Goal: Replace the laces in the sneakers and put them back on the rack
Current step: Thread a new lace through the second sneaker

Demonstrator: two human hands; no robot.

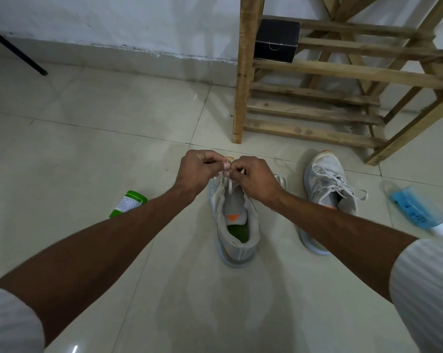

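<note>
Standing on the floor [88,149] before the rack [317,70], a grey sneaker [237,225] has its white lace [229,186] pinched over the toe by the left hand [200,171] and the right hand [253,179], fingers curled. A second sneaker [327,189], laced, is set nearer the rack; a black box [276,40] is kept on it.

At the centre of the frame my left hand [198,169] and right hand [253,177] meet over the toe end of a grey sneaker [237,225], both pinching its white lace [229,186]. The second sneaker [327,189], laced, stands to the right of it on the tiled floor [88,138]. The wooden rack [317,72] fills the upper right, with a black box [276,40] on a shelf. A green bottle [128,202] lies at left, a blue one [416,210] at far right.
</note>
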